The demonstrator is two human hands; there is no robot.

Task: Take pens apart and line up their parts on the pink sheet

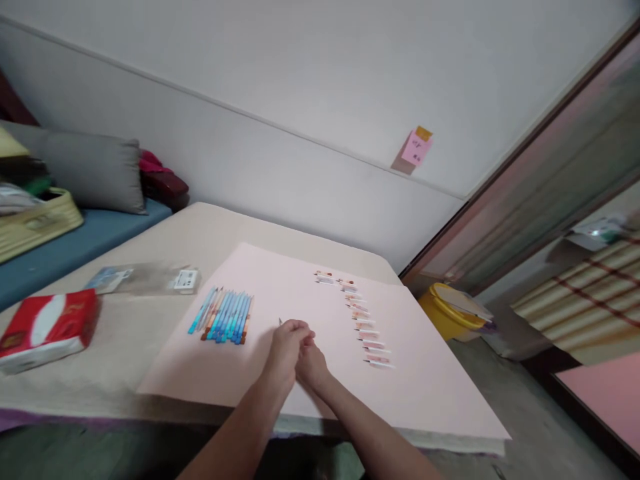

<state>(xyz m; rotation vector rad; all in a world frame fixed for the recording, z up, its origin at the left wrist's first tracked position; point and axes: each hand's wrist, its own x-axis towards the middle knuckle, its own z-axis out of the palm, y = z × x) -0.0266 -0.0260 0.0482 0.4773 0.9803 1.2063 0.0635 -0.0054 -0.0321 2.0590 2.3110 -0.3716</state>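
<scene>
Both of my hands meet over the middle of a pale pink sheet [280,280] on the table. My left hand [286,347] is closed in a pinch on a thin pen whose tip [280,321] sticks out to the left. My right hand [311,363] is closed against it, fingers pressed at the same spot; what it holds is hidden. A row of blue and orange pens [223,316] lies side by side to the left of my hands. A curved line of small pen caps [363,319] lies to the right.
A red tissue pack [47,329] lies near the table's left edge, a clear plastic packet [145,279] behind it. A grey cushion [95,172] and a woven basket [35,223] sit on a blue bench. A yellow bucket [450,310] stands on the floor right.
</scene>
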